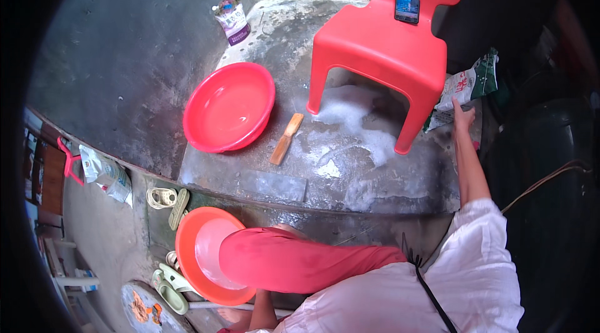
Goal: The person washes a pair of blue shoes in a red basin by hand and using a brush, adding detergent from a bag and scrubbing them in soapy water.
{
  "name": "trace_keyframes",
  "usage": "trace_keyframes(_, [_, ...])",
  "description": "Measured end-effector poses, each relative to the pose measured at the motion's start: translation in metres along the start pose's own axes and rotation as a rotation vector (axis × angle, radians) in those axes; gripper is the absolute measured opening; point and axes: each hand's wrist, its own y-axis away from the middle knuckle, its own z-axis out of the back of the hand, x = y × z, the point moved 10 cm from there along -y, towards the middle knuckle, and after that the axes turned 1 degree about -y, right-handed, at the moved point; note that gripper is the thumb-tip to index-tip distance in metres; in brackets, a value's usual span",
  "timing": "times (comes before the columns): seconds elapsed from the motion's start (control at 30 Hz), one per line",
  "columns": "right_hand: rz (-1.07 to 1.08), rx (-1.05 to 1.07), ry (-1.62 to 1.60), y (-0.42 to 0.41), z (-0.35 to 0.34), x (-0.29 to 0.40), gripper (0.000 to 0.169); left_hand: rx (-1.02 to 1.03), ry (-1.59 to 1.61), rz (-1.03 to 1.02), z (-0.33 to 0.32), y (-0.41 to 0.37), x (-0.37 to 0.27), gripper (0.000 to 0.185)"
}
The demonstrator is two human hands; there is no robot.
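Note:
My right hand [463, 117] reaches out at the right and touches a green and white plastic bag [461, 91]; whether its fingers hold the bag is unclear. My left hand is out of sight; its forearm [263, 312] runs down behind my knee beside an orange basin [185, 258] of cloudy water. On the wet concrete ledge [323, 192] stands a red plastic basin [228, 107]. To the right of that basin lies a wooden paddle [286, 139]. A red plastic chair [379, 42] stands over foamy suds [349, 110], with a smartphone [407, 0] leaning on its backrest.
A purple and white pouch [233, 20] stands by the wall. Slippers [171, 291] and other footwear [161, 198] lie left of the orange basin. A silvery bag [107, 174] stands farther left. The ledge drops at its front edge. A dark bulky object [543, 155] borders the right side.

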Motion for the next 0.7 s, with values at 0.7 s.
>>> trace_keyframes(0.7, [0.038,-0.118,-0.378,-0.031,0.186,0.126,0.046,-0.151,0.786,0.439,-0.003,-0.047,0.074,0.044])
